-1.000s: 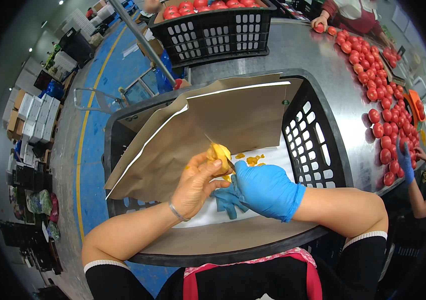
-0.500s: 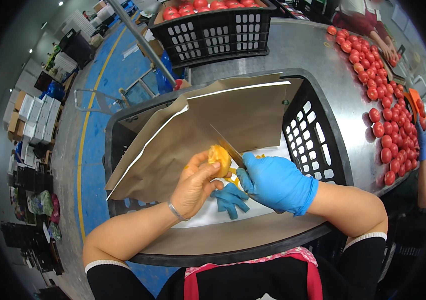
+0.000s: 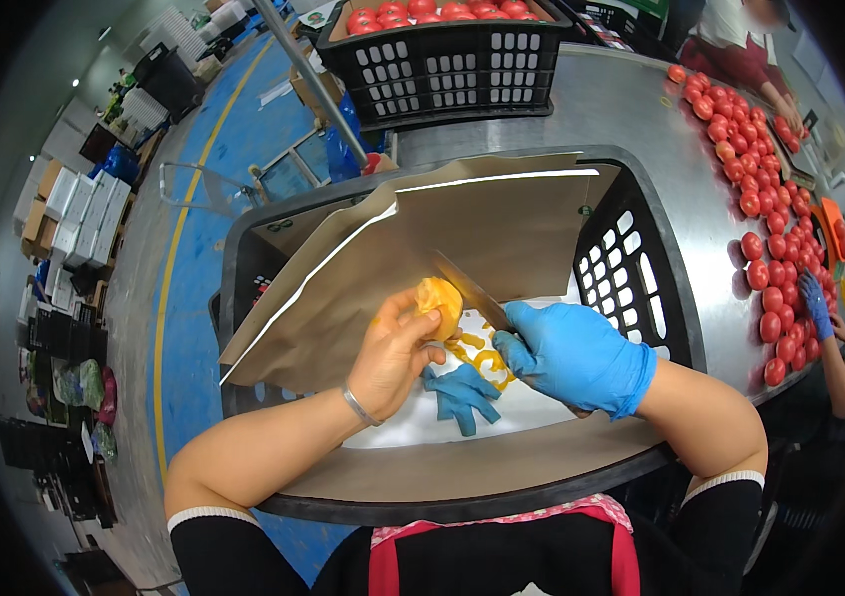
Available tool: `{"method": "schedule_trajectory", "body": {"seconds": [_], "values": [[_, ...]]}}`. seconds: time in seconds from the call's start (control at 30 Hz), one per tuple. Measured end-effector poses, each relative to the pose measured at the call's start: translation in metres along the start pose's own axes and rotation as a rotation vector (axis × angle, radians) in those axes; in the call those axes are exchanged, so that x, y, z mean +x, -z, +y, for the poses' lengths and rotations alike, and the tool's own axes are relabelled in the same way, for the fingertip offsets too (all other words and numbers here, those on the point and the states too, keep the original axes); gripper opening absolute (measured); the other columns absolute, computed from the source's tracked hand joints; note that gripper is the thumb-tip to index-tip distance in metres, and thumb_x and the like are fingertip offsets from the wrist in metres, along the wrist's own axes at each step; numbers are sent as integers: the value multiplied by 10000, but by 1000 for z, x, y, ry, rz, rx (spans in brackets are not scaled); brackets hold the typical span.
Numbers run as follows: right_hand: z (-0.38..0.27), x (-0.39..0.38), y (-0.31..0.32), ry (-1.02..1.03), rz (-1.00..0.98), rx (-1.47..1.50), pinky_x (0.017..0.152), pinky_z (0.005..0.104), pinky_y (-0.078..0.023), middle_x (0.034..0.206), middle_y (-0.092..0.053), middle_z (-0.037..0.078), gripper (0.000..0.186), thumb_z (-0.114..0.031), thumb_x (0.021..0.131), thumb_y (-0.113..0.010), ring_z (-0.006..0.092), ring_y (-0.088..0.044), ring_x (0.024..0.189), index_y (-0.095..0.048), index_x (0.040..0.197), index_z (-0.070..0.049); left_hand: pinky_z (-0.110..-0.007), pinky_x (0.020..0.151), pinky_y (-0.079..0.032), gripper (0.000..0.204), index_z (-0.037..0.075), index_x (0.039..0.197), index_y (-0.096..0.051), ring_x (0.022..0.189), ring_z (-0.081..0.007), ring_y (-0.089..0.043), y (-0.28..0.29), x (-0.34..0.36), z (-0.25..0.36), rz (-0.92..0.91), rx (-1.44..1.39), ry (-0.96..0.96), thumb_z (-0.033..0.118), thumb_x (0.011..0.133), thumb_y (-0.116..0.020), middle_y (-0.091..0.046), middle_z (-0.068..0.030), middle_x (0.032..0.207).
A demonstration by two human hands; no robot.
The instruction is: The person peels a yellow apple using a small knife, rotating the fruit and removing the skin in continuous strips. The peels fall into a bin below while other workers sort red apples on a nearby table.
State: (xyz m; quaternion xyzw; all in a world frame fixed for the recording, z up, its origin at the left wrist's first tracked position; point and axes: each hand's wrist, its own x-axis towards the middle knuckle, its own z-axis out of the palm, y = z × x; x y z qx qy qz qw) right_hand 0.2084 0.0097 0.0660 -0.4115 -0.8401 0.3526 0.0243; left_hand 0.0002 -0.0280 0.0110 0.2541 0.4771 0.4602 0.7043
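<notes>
My bare left hand [image 3: 389,350] is closed around a yellow fruit [image 3: 440,308], held up over a black crate [image 3: 683,298]; its surface looks wet and cut, and its exact kind cannot be told. A blue glove covers my right hand [image 3: 581,360], whose fingers wrap the handle of a knife [image 3: 470,287]. The blade slants up and left, just beyond the fruit's right side. Below both hands, yellow peelings [image 3: 490,364] lie on white paper at the crate's bottom. Beside them rests a crumpled blue glove [image 3: 464,396].
Brown paper [image 3: 343,288] lines the crate and stands up along its left and far sides. Another black crate [image 3: 452,74] of tomatoes sits beyond. Many tomatoes [image 3: 772,273] cover the right of the metal table [image 3: 631,109], where other people's hands are at work.
My right hand and the knife have moved slightly right, away from the fruit. More of the yellow peelings shows between my hands. The whole view has shifted a little.
</notes>
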Motion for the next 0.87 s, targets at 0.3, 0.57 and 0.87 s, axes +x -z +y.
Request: {"method": "schedule_trajectory", "body": {"seconds": [0.3, 0.57, 0.87], "values": [[-5, -13, 19, -4, -111, -207, 549, 388, -484, 628, -583, 167, 303, -257, 888, -441, 292, -577, 552, -583, 942, 5, -249, 626, -420, 439, 82, 1218, -352, 926, -132, -545, 13, 7, -8, 207, 111, -52, 112, 846, -584, -537, -63, 1118], [-2, -16, 18, 33, -118, -259, 525, 381, -482, 623, -586, 158, 302, -257, 879, -462, 282, -583, 541, -580, 953, 12, -223, 589, -425, 435, 80, 1209, -353, 930, -101, -541, 12, 9, -11, 244, 181, -59, 89, 841, -584, -567, -44, 1075], [-2, -14, 15, 28, -213, -313, 527, 367, -490, 640, -605, 148, 316, -262, 874, -476, 270, -594, 545, -580, 1000, 8, -235, 603, -449, 443, 140, 1208, -373, 957, -105, -538, 12, 7, -10, 235, 268, -78, 93, 829, -597, -566, -38, 1092]]}}
